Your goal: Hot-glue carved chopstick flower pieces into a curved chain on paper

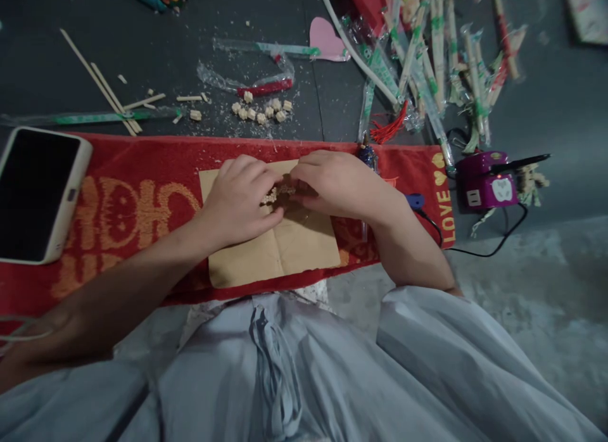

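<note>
My left hand (244, 198) and my right hand (332, 182) meet above a folded sheet of brown paper (247, 265). Between their curled fingertips is a cluster of small pale wooden pieces (269, 197), partly covered by the fingers. Both hands are closed around it, the left from one side and the right from the other. Under the paper lies a red towel (175, 160) with orange lettering. Just beyond the right wrist a dark glue gun (367, 156) is partly hidden by the forearm.
Small pale wooden blocks (261, 118) and thin sticks (95, 81) lie beyond the towel. At the left is a phone (38, 195). Wrapped chopsticks (437, 49) pile up at the back right, near a pink heart (327, 38) and a purple socket box (487, 182) with a black cord.
</note>
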A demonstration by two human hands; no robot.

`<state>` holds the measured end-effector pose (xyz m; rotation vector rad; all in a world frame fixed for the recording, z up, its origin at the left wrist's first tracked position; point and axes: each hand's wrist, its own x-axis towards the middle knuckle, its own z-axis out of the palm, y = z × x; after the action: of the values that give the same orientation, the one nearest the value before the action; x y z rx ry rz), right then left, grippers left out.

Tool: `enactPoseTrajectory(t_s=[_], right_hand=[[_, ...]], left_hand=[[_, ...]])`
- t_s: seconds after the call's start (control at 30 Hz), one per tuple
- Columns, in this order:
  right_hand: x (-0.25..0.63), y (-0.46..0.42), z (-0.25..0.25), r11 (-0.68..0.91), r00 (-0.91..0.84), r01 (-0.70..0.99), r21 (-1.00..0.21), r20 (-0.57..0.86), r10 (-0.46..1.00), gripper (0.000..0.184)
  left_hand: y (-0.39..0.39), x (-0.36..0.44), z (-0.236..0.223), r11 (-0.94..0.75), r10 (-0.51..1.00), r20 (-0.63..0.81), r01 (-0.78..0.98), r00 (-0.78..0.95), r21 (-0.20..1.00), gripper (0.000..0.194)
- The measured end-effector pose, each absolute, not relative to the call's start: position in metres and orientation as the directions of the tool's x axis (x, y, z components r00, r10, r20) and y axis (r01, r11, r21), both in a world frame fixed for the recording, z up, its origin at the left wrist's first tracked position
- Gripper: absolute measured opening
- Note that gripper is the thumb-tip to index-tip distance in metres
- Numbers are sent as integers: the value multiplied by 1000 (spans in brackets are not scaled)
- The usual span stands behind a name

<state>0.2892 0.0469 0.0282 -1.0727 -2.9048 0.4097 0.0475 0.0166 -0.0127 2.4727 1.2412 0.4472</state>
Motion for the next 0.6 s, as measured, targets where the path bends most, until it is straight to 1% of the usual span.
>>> enactPoseTrajectory(t_s=[0.37, 0.6], right_hand=[[288, 47, 31, 717, -753, 654, -241, -116, 648, 22], [291, 47, 28, 739, -775, 626, -250, -87, 626, 25]], left_hand=[[17, 44, -17, -599, 793, 194, 684, 577, 416, 33], [20, 37, -21, -640, 760, 232, 636, 608, 430, 31]])
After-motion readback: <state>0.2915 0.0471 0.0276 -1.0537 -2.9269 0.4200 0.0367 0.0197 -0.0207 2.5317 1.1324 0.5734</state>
